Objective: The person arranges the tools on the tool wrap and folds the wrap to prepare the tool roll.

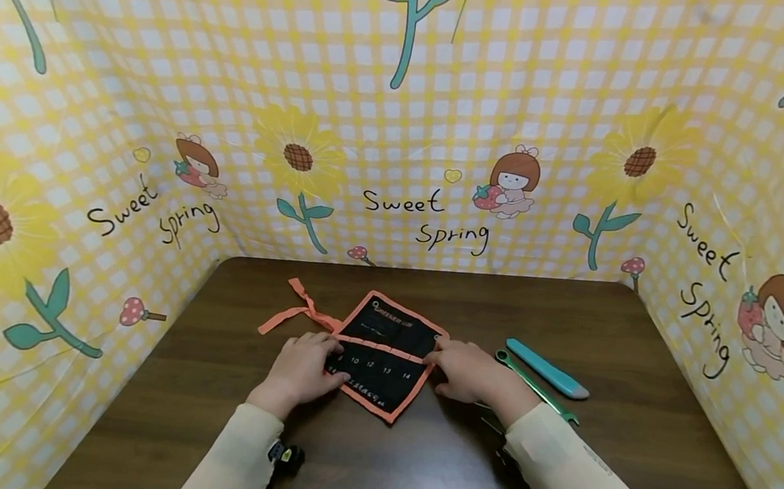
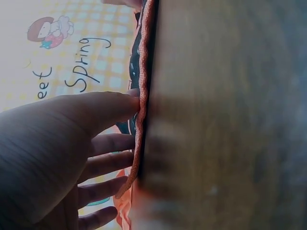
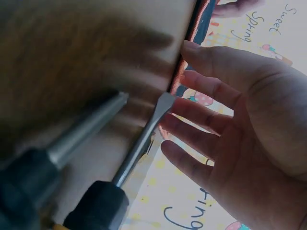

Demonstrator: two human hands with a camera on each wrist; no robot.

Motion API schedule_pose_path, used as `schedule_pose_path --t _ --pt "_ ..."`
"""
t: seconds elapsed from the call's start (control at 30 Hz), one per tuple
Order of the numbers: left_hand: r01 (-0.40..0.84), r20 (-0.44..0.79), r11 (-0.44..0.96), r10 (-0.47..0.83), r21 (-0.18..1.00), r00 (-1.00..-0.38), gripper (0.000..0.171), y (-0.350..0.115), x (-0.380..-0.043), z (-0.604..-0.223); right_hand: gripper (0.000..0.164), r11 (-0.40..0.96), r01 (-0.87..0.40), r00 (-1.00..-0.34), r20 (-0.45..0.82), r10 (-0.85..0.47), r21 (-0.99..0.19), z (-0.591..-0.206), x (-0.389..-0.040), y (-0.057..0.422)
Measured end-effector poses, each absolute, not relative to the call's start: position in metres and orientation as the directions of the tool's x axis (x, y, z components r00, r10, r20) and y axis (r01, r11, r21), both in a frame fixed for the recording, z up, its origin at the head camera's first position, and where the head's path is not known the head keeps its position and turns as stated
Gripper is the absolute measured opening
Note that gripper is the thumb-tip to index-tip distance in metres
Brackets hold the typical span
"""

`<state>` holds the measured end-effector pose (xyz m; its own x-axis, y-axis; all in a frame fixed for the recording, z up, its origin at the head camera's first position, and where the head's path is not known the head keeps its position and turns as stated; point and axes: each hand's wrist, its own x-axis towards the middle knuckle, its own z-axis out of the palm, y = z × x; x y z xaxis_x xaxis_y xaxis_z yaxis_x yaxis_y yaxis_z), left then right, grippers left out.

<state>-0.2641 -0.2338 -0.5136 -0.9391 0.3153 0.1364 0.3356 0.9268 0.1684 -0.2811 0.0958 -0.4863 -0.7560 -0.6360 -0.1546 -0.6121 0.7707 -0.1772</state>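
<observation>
A black fabric wrench pouch (image 1: 381,354) with orange trim lies flat on the table, a row of printed size numbers across its pockets. My left hand (image 1: 302,370) rests on its left edge. In the left wrist view, the thumb (image 2: 112,108) touches the orange trim and the other fingers stay nearly straight. At the pouch's right edge is my right hand (image 1: 468,370), fingertips on the trim. The right wrist view shows that hand's fingers (image 3: 192,132) extended and spread, thumb tip at the border. Orange ties (image 1: 311,311) trail from the pouch's left side.
Right of my right hand lie a green wrench (image 1: 528,377) and a turquoise utility knife (image 1: 546,367), side by side. Two screwdrivers, one flat-bladed (image 3: 144,139) and one blurred (image 3: 86,129), show close to the right wrist camera. Patterned cloth walls (image 1: 404,120) border the brown table (image 1: 369,478).
</observation>
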Motion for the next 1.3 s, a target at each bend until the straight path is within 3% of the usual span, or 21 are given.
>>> schedule_pose_path --t 0.33,0.67,0.93,1.3 --pt "0.321 0.094 0.930 0.308 0.182 -0.947 0.051 -0.227 -0.273 -0.514 0.049 0.769 -0.617 -0.757 -0.138 -0.638 -0.171 -0.484 -0.268 0.096" --pt "0.372 0.154 0.891 0.342 0.260 -0.927 0.055 -0.231 -0.271 -0.523 0.041 0.740 -0.582 -0.762 -0.090 -0.641 -0.337 -0.482 -0.280 0.100" --pt "0.353 0.216 0.884 0.296 0.308 -0.930 0.045 -0.224 -0.259 -0.516 0.040 0.744 -0.536 -0.803 -0.031 -0.595 -0.398 -0.475 -0.299 0.106" --pt "0.331 0.111 0.862 0.313 0.382 -0.943 0.046 -0.215 -0.250 -0.515 0.029 0.732 -0.534 -0.786 -0.070 -0.614 -0.424 -0.482 -0.312 0.117"
